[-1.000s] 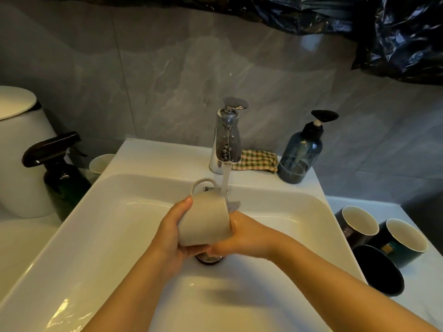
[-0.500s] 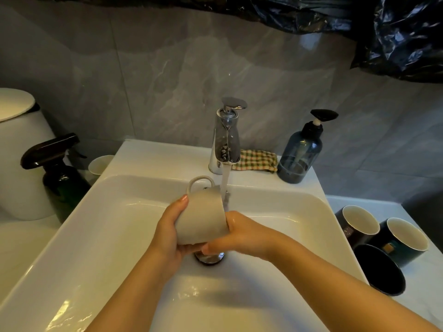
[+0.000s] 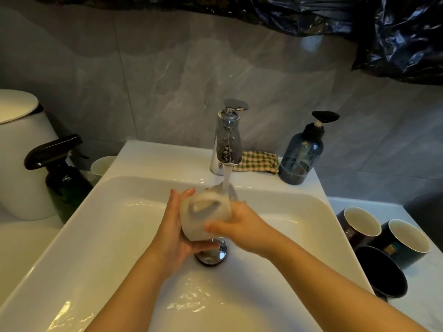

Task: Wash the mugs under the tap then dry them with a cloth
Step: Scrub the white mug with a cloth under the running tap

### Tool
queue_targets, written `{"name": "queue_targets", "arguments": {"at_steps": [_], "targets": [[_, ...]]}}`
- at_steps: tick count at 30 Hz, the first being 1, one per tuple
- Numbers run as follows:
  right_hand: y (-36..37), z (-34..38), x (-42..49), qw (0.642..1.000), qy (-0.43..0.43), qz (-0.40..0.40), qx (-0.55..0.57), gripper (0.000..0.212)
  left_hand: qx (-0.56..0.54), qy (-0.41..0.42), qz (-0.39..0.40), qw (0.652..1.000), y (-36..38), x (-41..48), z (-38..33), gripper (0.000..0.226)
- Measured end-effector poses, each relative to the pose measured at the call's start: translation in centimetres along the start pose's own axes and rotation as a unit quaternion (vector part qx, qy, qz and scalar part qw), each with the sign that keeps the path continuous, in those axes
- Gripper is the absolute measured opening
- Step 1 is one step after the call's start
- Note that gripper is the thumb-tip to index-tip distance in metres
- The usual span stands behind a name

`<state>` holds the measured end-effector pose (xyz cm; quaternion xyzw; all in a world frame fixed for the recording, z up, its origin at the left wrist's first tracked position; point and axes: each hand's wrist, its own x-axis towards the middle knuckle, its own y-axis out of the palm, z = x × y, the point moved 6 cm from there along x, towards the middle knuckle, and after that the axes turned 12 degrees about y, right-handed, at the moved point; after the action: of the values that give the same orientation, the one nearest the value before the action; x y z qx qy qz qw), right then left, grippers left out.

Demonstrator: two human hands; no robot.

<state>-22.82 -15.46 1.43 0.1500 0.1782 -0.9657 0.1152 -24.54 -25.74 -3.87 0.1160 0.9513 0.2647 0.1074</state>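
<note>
Both forearms come up from the bottom edge, meeting at the centre of the frame over the white sink (image 3: 96, 224). The left hand (image 3: 177, 236) cups the beige mug (image 3: 206, 216) from the left. Its fingers (image 3: 203, 248) curl under the mug's near end and one tip stands up along the far side. The right hand (image 3: 242, 228) clamps the right side, with its thumb (image 3: 212, 227) laid across the front. The mug lies tipped between the two palms, blurred, just above the chrome drain (image 3: 211, 256).

Half a second ago the handle looped up at the far end, toward the tap. Now it has rolled round to face the camera. The mug has also slid right, so the water stream (image 3: 226, 178) now lands on its far end instead of falling just beside it.

At the right edge three dark mugs (image 3: 362, 224) sit close together on the counter. At the left stands a dark spray bottle (image 3: 60, 173), with a pale cup (image 3: 102, 165) behind it.

Further back, the tap (image 3: 226, 140) is running at centre. Just to its right the checked cloth (image 3: 257, 161) lies on the sink ledge. It touches a blue pump bottle (image 3: 300, 154).
</note>
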Motion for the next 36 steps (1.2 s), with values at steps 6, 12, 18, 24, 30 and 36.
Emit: {"name": "queue_targets", "arguments": {"at_steps": [6, 12, 18, 24, 30, 36], "targets": [[1.6, -0.6, -0.3, 0.966, 0.080, 0.146, 0.198, 0.045, 0.067, 0.035, -0.121, 0.990, -0.8, 0.2, 0.2, 0.022], [-0.1, -1.3, 1.1, 0.935, 0.135, 0.024, 0.326, 0.016, 0.203, 0.260, -0.033, 0.943, -0.1, 0.0, -1.9, 0.026], [0.7, -1.6, 0.4, 0.999, 0.052, 0.004, 0.001, 0.026, 0.032, 0.027, -0.113, 0.993, -0.2, 0.3, 0.3, 0.025], [0.1, -1.5, 0.2, 0.892, 0.166, 0.080, 0.412, 0.012, 0.305, 0.333, -0.036, 0.892, 0.4, -0.7, -2.7, 0.034], [0.6, -1.7, 0.3, 0.996, 0.051, -0.030, 0.064, 0.026, 0.073, 0.031, -0.072, 0.994, -0.2, 0.6, 0.5, 0.026], [1.4, -2.7, 0.4, 0.884, 0.140, 0.064, 0.442, 0.020, 0.218, 0.183, -0.072, 0.956, -0.3, 0.1, -1.4, 0.026]]}}
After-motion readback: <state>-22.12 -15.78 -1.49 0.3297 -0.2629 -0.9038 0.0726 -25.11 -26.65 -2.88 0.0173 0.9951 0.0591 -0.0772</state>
